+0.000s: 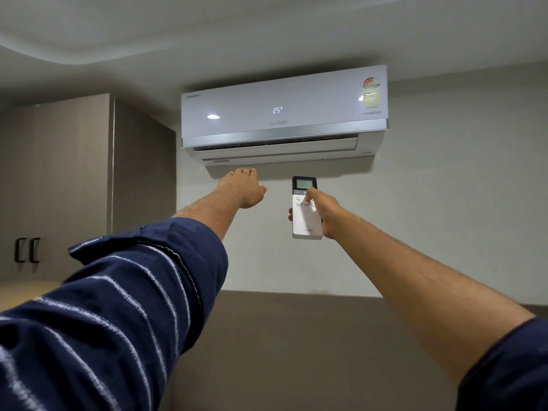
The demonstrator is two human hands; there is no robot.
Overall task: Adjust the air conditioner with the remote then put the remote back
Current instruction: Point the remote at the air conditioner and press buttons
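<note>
At far left, a tall cabinet [59, 179] with two dark handles [27, 250] is seen against the wall. The left hand [244, 188] is raised, empty and spread flat, palm away, just below the outlet flap [278, 149] of the air conditioner [284, 114]; whether it touches the unit cannot be told, though it appears to be held in the airflow. On the wall-mounted unit a lit reading of 25 is shown on the front panel, so the unit is judged to be switched on. Right of centre, the remote [307, 209] is held upright in the right hand [324, 213], fingers wrapped behind its body and the thumb [310, 194] laid on the upper buttons.

The adjustment step is judged to be in progress; the return of the remote is not yet begun. The place where the remote belongs is not shown. The small screen of the remote is too faint to be read, the button under the thumb cannot be identified, and both sleeves are cut off by the lower edge.
</note>
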